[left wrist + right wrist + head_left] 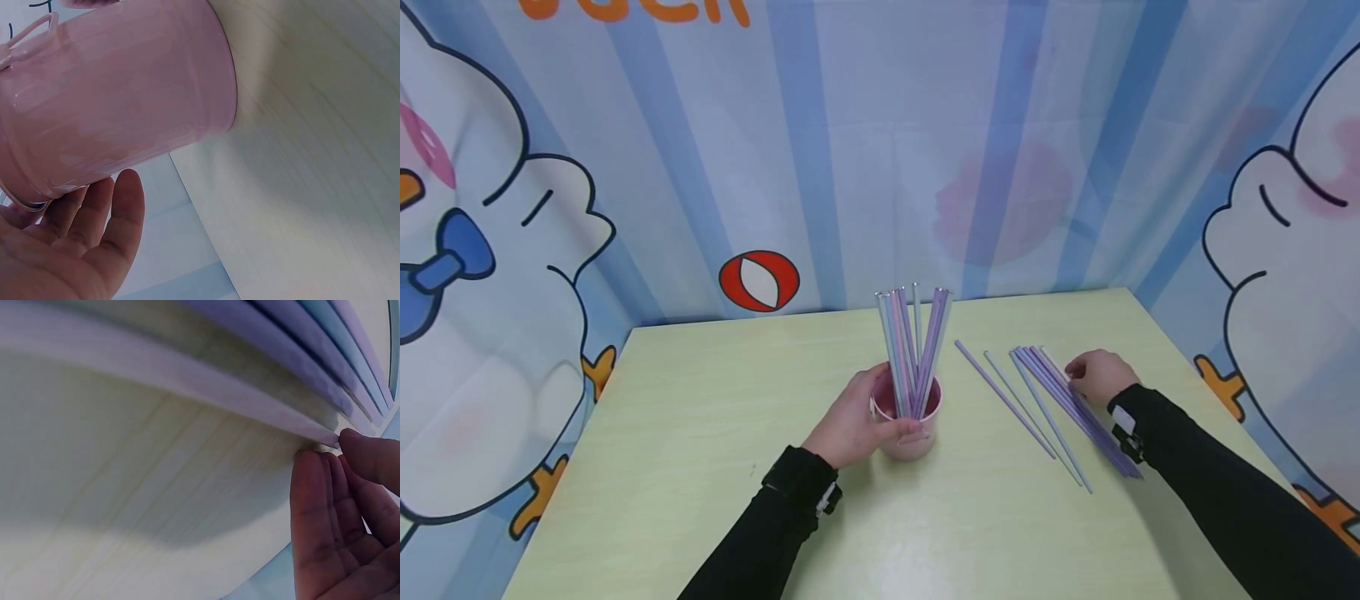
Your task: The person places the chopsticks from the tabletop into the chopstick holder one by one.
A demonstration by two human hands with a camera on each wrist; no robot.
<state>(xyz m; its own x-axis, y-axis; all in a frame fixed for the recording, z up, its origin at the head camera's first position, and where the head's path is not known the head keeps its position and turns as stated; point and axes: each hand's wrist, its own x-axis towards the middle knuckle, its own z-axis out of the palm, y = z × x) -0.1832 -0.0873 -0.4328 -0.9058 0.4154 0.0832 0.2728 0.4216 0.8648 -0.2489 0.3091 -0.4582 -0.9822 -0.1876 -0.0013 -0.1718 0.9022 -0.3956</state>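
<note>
Your left hand (pixel 850 421) wraps around the small pink metal cup (pixel 908 417) that stands upright at the centre of the pale yellow-green table (pixel 700 433), fingers at its left side and the thumb curled across its near wall just under the rim. From the left wrist view you see the cup's (pixel 119 106) smooth pink wall filling the upper left of the frame, with your left hand's fingers (pixel 94 244) at the lower left close against it.

A bunch of thin straws in lilac, pale blue and grey (pixel 913 350) stands inside the cup, leaning apart slightly at the top.

Right of centre, a loose row of the same pastel straws (pixel 1052 408) lies flat on the table, running diagonally from upper left to lower right. Your right hand (pixel 1097 375) rests at the far end of that row, fingertips on the outermost straws. In the right wrist view your fingertips (pixel 325 487) touch the end of one lilac straw (pixel 187 394); the fingers lie fairly straight, pressing rather than closing around it.
</note>
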